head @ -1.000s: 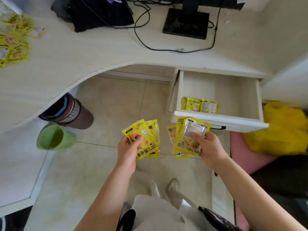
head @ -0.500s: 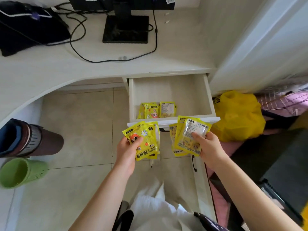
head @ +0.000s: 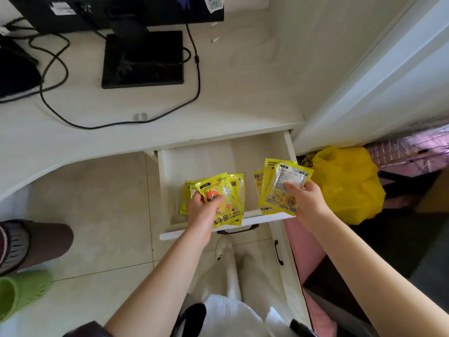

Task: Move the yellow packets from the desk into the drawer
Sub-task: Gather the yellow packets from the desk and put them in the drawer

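Yellow packets fill both hands, fanned out over the open drawer [head: 288,152] at the centre of the frame. The left hand [head: 202,210] pinches its bunch of packets [head: 224,198] between thumb and curled fingers, printed faces up, low over the drawer's front left part; the grip looks firm and nothing has been let go. The right hand [head: 307,203] holds a second bunch [head: 283,186] the same way, thumb on top of the clear-backed uppermost packet, over the drawer's front right corner and partly past its front edge. Whether either bunch touches the drawer floor cannot be told. Behind and under the left bunch, a few more yellow packets [head: 188,190] appear to lie already inside, near the front left; how many is hidden by the hand. The rest of the drawer floor, toward the back, shows pale wood. By my reading the task is well along: some packets are stowed and two handfuls are about to go in, needing only to be lowered and released. The stretch of counter [head: 243,98] in view, across the upper frame, carries a black monitor stand [head: 143,59] and cables [head: 73,117] but no packets; any remaining ones would be out of sight. At the right edge a yellow plastic bag [head: 349,183] sits beside the drawer, apart from it.
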Motion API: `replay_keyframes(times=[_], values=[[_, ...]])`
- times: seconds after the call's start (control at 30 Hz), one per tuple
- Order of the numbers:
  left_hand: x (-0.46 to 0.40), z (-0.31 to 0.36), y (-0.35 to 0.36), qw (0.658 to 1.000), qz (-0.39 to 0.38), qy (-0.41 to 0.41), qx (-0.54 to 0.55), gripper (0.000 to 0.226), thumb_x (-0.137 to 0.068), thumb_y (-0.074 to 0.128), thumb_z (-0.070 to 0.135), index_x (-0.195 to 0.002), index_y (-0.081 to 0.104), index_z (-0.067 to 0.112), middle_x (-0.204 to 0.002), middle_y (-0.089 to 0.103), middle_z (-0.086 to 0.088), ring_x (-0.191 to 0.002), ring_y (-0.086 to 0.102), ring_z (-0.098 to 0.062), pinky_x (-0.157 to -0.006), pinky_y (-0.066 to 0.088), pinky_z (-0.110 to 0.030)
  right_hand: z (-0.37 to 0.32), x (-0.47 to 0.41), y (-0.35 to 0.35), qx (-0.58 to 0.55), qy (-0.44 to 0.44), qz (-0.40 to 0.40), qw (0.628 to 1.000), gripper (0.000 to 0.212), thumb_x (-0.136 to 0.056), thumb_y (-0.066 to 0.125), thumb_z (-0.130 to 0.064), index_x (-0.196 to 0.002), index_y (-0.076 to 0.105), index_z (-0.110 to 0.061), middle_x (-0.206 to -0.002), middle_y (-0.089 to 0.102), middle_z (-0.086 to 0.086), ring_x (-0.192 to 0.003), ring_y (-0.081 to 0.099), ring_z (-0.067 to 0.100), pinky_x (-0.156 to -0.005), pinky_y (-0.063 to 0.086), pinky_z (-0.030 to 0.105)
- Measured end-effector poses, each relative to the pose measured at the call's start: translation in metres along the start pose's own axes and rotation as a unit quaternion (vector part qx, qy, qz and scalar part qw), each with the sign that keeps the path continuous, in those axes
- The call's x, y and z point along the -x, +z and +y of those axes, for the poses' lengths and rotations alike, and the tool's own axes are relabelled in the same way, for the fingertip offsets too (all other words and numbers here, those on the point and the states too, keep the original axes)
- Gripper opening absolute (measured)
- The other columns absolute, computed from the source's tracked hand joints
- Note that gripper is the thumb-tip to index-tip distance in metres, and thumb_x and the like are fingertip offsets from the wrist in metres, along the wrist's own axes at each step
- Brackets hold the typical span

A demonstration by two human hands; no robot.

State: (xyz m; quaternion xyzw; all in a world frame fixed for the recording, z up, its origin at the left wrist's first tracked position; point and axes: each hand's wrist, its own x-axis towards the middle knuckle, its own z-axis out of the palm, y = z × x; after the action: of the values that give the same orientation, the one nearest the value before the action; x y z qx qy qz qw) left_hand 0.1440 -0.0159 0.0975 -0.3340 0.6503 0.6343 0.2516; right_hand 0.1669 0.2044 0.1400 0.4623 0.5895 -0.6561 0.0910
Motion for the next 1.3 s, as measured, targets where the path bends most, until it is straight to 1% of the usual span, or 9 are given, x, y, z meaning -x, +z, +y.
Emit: replay_keyframes(times=[0.37,0.5,0.57,0.73,0.8,0.9,0.97,1.13,1.3], values=[[-0.091,-0.015,0.069,0.99,0.056,-0.07,-0.113,0.037,-0.077,0.077,0.024,-0.102,0.052,0.011,-0.104,0.061,-0.008,-0.088,0.056,-0.023,-0.074,0.042,-0.034,0.017,-0.111,0.028,0.098,0.04,-0.04,0.994,0.009,-0.091,0.055,-0.01,-0.096,0.057,-0.018,-0.101,0.067,0.013,-0.095,0.067,0.032,-0.085,0.055,0.056],[-0.107,-0.029,0.08,0.989,0.052,-0.065,-0.122,0.031,-0.08,0.075,0.017,-0.101,0.054,0.011,-0.098,0.06,-0.003,-0.075,0.054,-0.009,-0.062,0.04,-0.026,0.039,-0.137,0.03,0.111,0.089,-0.051,0.988,0.014,-0.092,0.056,-0.006,-0.099,0.061,-0.016,-0.104,0.069,0.011,-0.094,0.068,0.03,-0.086,0.056,0.05],[-0.11,-0.032,0.083,0.986,0.045,-0.064,-0.146,0.037,-0.082,0.074,0.017,-0.111,0.052,0.01,-0.106,0.059,0.001,-0.083,0.055,-0.01,-0.075,0.043,-0.028,0.046,-0.147,0.03,0.142,0.091,-0.056,0.984,0.016,-0.091,0.055,-0.005,-0.104,0.06,-0.012,-0.107,0.068,0.01,-0.095,0.066,0.027,-0.085,0.055,0.042],[-0.114,-0.04,0.083,0.973,0.04,-0.069,-0.218,0.077,-0.087,0.07,0.019,-0.149,0.027,0.009,-0.15,0.039,-0.009,-0.135,0.041,-0.029,-0.105,0.037,-0.041,0.052,-0.16,0.027,0.262,0.098,-0.062,0.958,0.034,-0.093,0.051,-0.006,-0.126,0.054,-0.009,-0.12,0.062,0.01,-0.11,0.058,0.028,-0.083,0.046,0.031],[-0.113,-0.038,0.083,0.959,0.033,-0.054,-0.275,0.066,-0.088,0.068,0.023,-0.144,0.036,0.01,-0.145,0.045,-0.01,-0.131,0.046,-0.028,-0.102,0.04,-0.04,0.05,-0.162,0.024,0.314,0.1,-0.068,0.942,0.033,-0.092,0.049,-0.004,-0.125,0.054,-0.009,-0.12,0.062,0.011,-0.103,0.059,0.027,-0.077,0.045,0.03],[-0.11,-0.036,0.079,0.938,0.026,-0.013,-0.345,0.018,-0.088,0.068,0.021,-0.102,0.058,0.016,-0.101,0.062,-0.002,-0.091,0.057,-0.018,-0.079,0.046,-0.032,0.045,-0.158,0.021,0.419,0.093,-0.086,0.899,0.029,-0.09,0.05,-0.003,-0.119,0.054,-0.002,-0.117,0.063,0.017,-0.098,0.06,0.029,-0.074,0.047,0.031],[-0.104,-0.035,0.074,0.927,0.028,0.013,-0.374,0.007,-0.086,0.068,0.016,-0.09,0.064,0.018,-0.088,0.064,0.004,-0.084,0.059,-0.015,-0.076,0.045,-0.027,0.041,-0.148,0.021,0.481,0.072,-0.099,0.868,0.028,-0.091,0.048,-0.002,-0.118,0.053,0.002,-0.116,0.063,0.019,-0.1,0.061,0.032,-0.073,0.045,0.03],[-0.079,-0.033,0.059,0.92,0.053,0.049,-0.385,0.02,-0.084,0.067,0.008,-0.103,0.07,0.01,-0.105,0.072,-0.005,-0.099,0.066,-0.021,-0.085,0.049,-0.026,0.03,-0.121,0.019,0.537,0.015,-0.128,0.834,0.051,-0.093,0.045,-0.01,-0.142,0.029,-0.006,-0.125,0.057,0.017,-0.106,0.06,0.033,-0.073,0.047,0.031],[-0.041,-0.03,0.041,0.931,0.094,0.103,-0.337,0.019,-0.087,0.067,0.011,-0.105,0.067,0.009,-0.102,0.071,-0.003,-0.095,0.065,-0.016,-0.079,0.041,-0.017,0.019,-0.09,0.01,0.549,-0.066,-0.146,0.82,0.051,-0.091,0.047,-0.012,-0.139,0.031,-0.01,-0.127,0.055,0.017,-0.106,0.059,0.034,-0.081,0.051,0.036]])
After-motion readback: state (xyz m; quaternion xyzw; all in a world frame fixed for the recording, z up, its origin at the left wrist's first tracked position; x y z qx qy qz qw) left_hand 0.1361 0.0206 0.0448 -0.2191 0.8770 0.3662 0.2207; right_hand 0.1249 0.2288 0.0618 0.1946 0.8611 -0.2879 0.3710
